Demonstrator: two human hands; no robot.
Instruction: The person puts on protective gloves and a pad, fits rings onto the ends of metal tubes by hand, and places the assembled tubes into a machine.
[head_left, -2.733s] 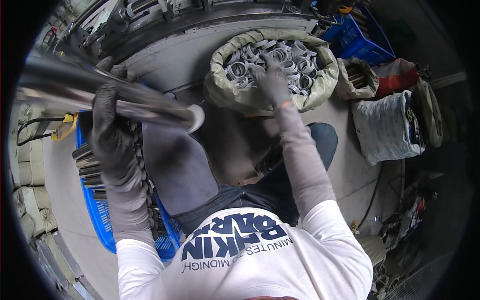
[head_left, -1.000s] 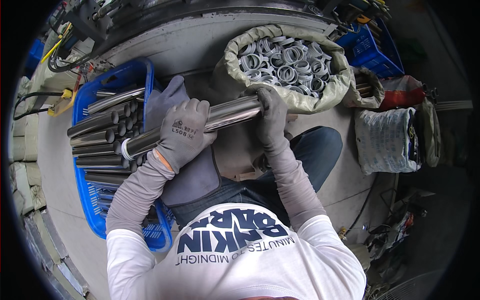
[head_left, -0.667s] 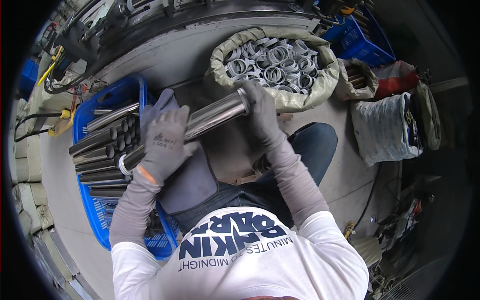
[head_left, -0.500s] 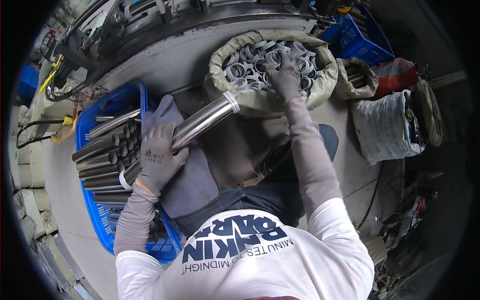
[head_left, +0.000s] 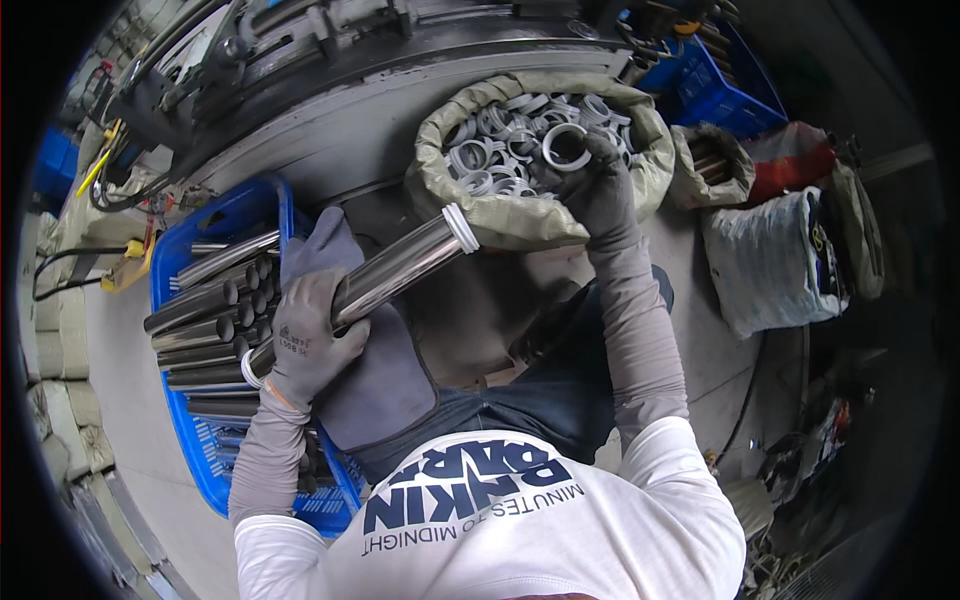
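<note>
My left hand (head_left: 308, 335), in a grey glove, grips a shiny steel tube (head_left: 385, 275) that slants up to the right across my lap. A white plastic ring (head_left: 461, 227) caps the tube's upper end, and another ring shows at its lower end. My right hand (head_left: 597, 185), also gloved, reaches into an open sack (head_left: 520, 215) full of white plastic rings and pinches one ring (head_left: 566, 146) at its top.
A blue crate (head_left: 225, 300) with several steel tubes lies at my left. A grey cloth (head_left: 375, 380) covers my lap. Another blue crate (head_left: 715, 85), a white sack (head_left: 775, 260) and a red bag stand at the right. Machinery runs along the top.
My right hand let go of the tube's end and moved up into the sack of rings. The tube, now with a ring on its upper end, tilted steeper in my left hand.
</note>
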